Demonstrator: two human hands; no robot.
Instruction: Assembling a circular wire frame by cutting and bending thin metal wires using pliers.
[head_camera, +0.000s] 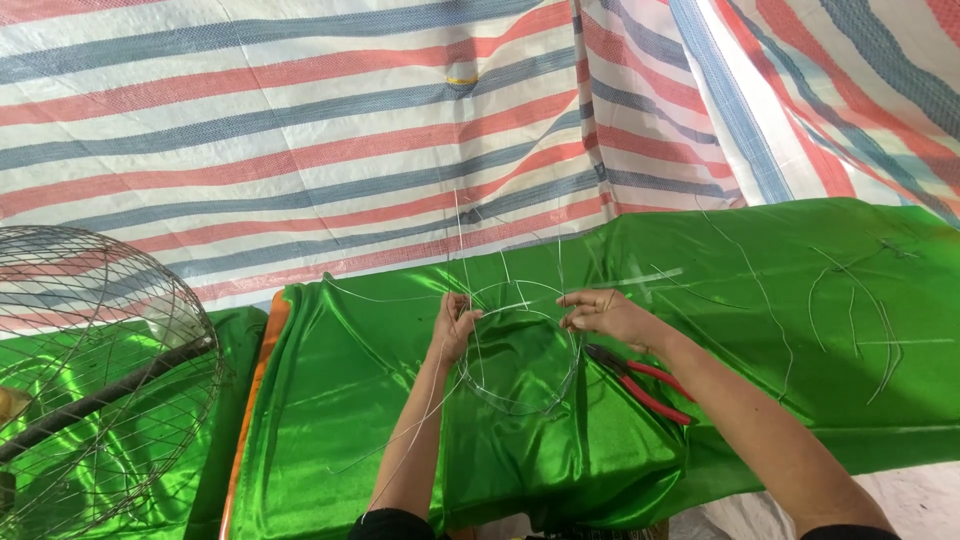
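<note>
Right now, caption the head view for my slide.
Both hands, left hand and right hand, hold a wire ring over green cloth.

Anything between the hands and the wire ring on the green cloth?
No. The left hand and right hand already pinch the wire ring at its upper rim. The red-handled pliers lie off to the right, clear of both.

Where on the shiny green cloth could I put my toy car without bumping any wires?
The widest bare patch of the green cloth lies between its orange edge and the left hand. It's crowded at the wire ring between the left and right hand, by the red-handled pliers, and among the loose wires farther right.
</note>
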